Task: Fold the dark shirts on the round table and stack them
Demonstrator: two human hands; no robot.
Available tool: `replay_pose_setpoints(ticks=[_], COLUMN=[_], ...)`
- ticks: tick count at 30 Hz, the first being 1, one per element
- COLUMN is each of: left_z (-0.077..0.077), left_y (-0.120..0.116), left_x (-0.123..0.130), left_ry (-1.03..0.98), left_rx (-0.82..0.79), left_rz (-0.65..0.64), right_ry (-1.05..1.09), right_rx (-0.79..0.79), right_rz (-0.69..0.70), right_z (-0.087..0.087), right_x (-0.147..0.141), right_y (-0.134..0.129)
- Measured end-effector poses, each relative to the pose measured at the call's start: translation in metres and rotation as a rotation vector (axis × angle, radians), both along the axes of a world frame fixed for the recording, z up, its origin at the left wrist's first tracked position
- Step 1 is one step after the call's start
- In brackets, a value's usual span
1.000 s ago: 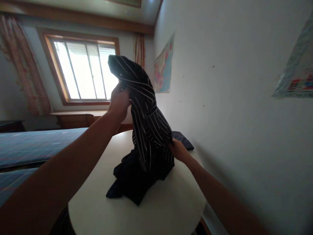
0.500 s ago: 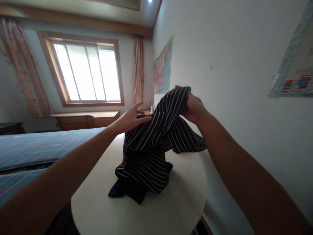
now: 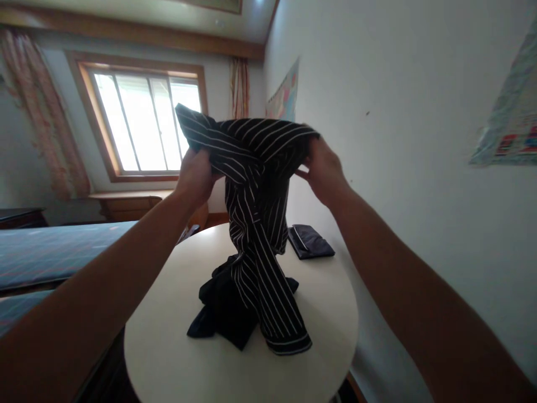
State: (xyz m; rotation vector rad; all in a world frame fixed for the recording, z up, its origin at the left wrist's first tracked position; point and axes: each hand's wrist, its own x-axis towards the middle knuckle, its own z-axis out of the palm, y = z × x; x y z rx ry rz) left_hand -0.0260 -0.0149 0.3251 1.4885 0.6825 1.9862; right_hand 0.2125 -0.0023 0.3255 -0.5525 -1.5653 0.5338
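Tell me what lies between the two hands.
The striped black garment spans the stretch between the left hand and the right hand, as the head view shows.

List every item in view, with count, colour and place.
Striped garment: one, black and white, between the hands
Dark cloth: count unclear, navy-black, on table
Folded item: one, dark, table's far right
Round table: one, white, centre
Mattress-like slabs: two, blue plaid, left
Window: one, brown-framed, far wall
Curtains: two, pinkish, flanking window
Desk: one, brown, below window
Posters: two, multicoloured, right wall
Left hand: one, holding garment
Right hand: one, holding garment
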Motion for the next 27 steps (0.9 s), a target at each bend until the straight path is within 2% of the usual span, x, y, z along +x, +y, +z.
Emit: replay_pose_setpoints(ticks=[3,6,9,12,14,17,21,24,27], left_z=[0.011,0.013,0.012,0.013,0.014,0.015,0.015,0.019,0.023], left_y=[-0.003,-0.003,-0.005,-0.010,-0.014,-0.017,-0.016,-0.016,-0.017], left_x=[0.003,0.009,0.016,0.021,0.020,0.012,-0.001,-0.003,0.002], left_ry=[-0.138,-0.150,-0.146,-0.171,-0.141,-0.022,0.110,0.142,0.142], left_rx=[-0.009,-0.042,-0.050,-0.067,-0.057,0.017,0.039,0.029,0.034], left_rz=[-0.141,-0.321,-0.454,-0.461,-0.420,-0.351,-0.168,-0.056,-0.057], right_ry=[-0.232,-0.499,-0.682,-0.764,-0.714,-0.412,-0.018,0.077,0.091], right_rx=[-0.150,-0.255,-0.254,-0.261,-0.317,-0.372,-0.380,-0.323,-0.250], right_rz=[-0.009,0.108,0.237,0.252,0.142,0.030,0.079,0.091,0.096], right_z=[-0.019,-0.045,-0.079,-0.113,-0.127,-0.125,-0.096,-0.078,-0.074], right_x=[-0.007,-0.018,-0.030,-0.037,-0.036,-0.024,-0.014,-0.022,-0.038], right_y=[-0.001,-0.013,-0.021,-0.009,0.006,0.026,0.033,0.032,0.034])
